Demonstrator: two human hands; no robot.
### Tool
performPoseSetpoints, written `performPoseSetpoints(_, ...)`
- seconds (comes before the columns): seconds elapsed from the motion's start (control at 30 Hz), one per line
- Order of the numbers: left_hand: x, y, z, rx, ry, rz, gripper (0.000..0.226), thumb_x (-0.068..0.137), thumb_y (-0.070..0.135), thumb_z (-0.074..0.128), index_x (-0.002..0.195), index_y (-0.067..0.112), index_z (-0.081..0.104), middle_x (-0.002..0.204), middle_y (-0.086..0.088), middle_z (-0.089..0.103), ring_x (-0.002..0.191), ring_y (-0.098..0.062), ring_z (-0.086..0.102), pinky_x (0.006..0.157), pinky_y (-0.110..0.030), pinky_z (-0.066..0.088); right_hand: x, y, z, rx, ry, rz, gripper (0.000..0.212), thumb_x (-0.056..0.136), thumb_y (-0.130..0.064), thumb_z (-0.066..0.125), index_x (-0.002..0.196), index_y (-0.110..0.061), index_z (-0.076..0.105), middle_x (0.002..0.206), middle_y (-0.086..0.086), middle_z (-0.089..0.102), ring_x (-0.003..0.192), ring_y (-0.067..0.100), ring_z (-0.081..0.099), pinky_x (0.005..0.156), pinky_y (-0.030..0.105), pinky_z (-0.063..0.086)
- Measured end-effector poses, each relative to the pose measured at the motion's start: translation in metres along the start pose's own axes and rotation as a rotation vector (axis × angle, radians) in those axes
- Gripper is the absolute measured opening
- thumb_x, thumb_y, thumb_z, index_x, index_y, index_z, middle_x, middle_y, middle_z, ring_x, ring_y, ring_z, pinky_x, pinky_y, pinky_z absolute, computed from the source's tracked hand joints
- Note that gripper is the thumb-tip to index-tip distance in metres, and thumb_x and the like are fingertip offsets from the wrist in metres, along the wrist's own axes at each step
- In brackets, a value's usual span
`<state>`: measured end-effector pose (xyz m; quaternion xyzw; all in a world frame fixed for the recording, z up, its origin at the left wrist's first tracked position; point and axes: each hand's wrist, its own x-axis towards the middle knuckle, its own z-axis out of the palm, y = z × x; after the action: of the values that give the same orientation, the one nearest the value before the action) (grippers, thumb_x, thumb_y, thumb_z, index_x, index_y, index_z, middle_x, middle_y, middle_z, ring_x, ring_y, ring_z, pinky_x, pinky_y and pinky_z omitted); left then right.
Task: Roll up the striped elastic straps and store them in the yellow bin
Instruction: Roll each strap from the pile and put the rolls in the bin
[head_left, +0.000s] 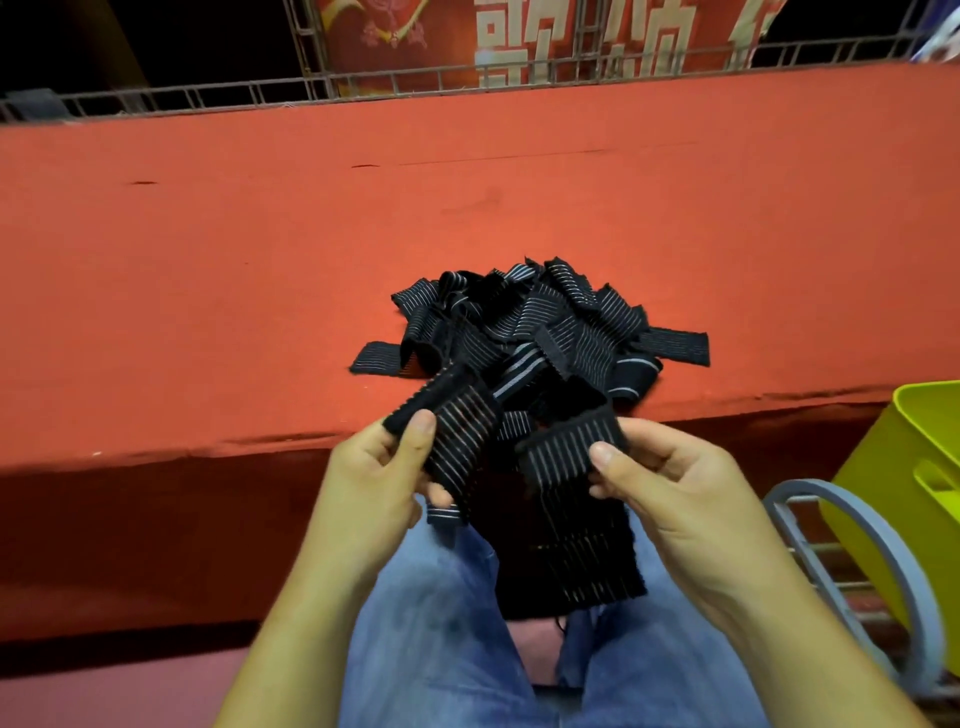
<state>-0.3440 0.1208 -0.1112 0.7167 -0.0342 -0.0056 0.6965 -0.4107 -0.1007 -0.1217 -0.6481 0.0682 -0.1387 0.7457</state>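
My left hand (384, 467) is curled with the thumb on top, pinching a black striped strap end (457, 447) above my lap. Behind it, the pile of striped elastic straps (530, 322) lies loose on the red table (208, 260), near the front edge. My right hand (670, 478) pinches another striped length (571, 519) between thumb and fingers, and it hangs down over my blue jeans (441, 623). I cannot tell whether the hands hold one strap or two. At far right the yellow bin (883, 493) sits on a grey-rimmed wire rack (841, 525), lower than the tabletop and apart from the pile. Its inside is out of view, so I cannot tell what it holds.
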Motion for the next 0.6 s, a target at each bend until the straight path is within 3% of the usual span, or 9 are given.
performPoseSetpoints(0.17, -0.014, 0.006, 0.013, 0.027, -0.138, 0.024, 0.027, 0.107, 0.029, 0.048, 0.1, 0.02, 0.072, 0.06, 0.005, 0.061, 0.047, -0.001, 0.049, 0.047, -0.011, 0.037, -0.009, -0.012, 0.014, -0.075, -0.061, -0.071, 0.012, 0.095, -0.005, 0.07, 0.091, -0.009, 0.081, 0.074, -0.002, 0.076, 0.065, 0.004, 0.065, 0.063, 0.016, 0.052)
performPoseSetpoints(0.3, -0.02, 0.011, 0.019, 0.042, -0.186, 0.111, 0.024, 0.105, 0.016, 0.052, 0.102, 0.016, 0.076, 0.055, 0.024, 0.06, 0.048, 0.01, 0.052, 0.052, -0.002, 0.037, -0.008, -0.015, 0.025, -0.17, -0.063, -0.133, 0.006, 0.092, -0.02, 0.078, 0.088, -0.021, 0.083, 0.086, 0.001, 0.08, 0.08, 0.013, 0.072, 0.077, 0.03, 0.058)
performPoseSetpoints(0.37, -0.023, 0.014, 0.021, 0.038, -0.212, 0.138, 0.022, 0.103, 0.014, 0.055, 0.1, 0.015, 0.077, 0.055, 0.025, 0.06, 0.052, 0.012, 0.053, 0.056, -0.002, 0.039, -0.006, -0.013, 0.028, -0.204, -0.009, -0.163, 0.007, 0.087, -0.033, 0.086, 0.088, -0.026, 0.083, 0.087, -0.001, 0.077, 0.078, 0.012, 0.066, 0.075, 0.029, 0.054)
performPoseSetpoints(0.43, -0.023, 0.016, 0.022, 0.016, -0.221, 0.139, 0.021, 0.101, 0.018, 0.057, 0.096, 0.016, 0.077, 0.056, 0.02, 0.059, 0.055, 0.008, 0.05, 0.059, -0.006, 0.04, -0.004, -0.011, 0.03, -0.204, 0.049, -0.17, 0.014, 0.083, -0.04, 0.081, 0.087, -0.026, 0.082, 0.093, -0.006, 0.074, 0.084, 0.012, 0.066, 0.076, 0.032, 0.051)
performPoseSetpoints(0.53, -0.023, 0.015, 0.022, -0.064, -0.253, 0.092, 0.025, 0.095, 0.033, 0.06, 0.099, 0.019, 0.081, 0.066, 0.01, 0.06, 0.061, -0.007, 0.047, 0.058, -0.017, 0.042, -0.004, -0.008, 0.033, -0.166, 0.069, -0.162, 0.014, 0.086, -0.036, 0.079, 0.092, -0.025, 0.083, 0.111, -0.007, 0.077, 0.105, 0.012, 0.073, 0.088, 0.038, 0.054)
performPoseSetpoints(0.6, -0.024, 0.015, 0.022, -0.084, -0.296, 0.077, 0.03, 0.092, 0.038, 0.06, 0.108, 0.023, 0.081, 0.08, 0.002, 0.069, 0.069, -0.012, 0.053, 0.062, -0.023, 0.049, -0.006, -0.01, 0.034, -0.086, 0.064, -0.144, 0.005, 0.093, -0.021, 0.081, 0.095, -0.017, 0.084, 0.109, 0.0, 0.08, 0.101, 0.013, 0.076, 0.086, 0.032, 0.058)
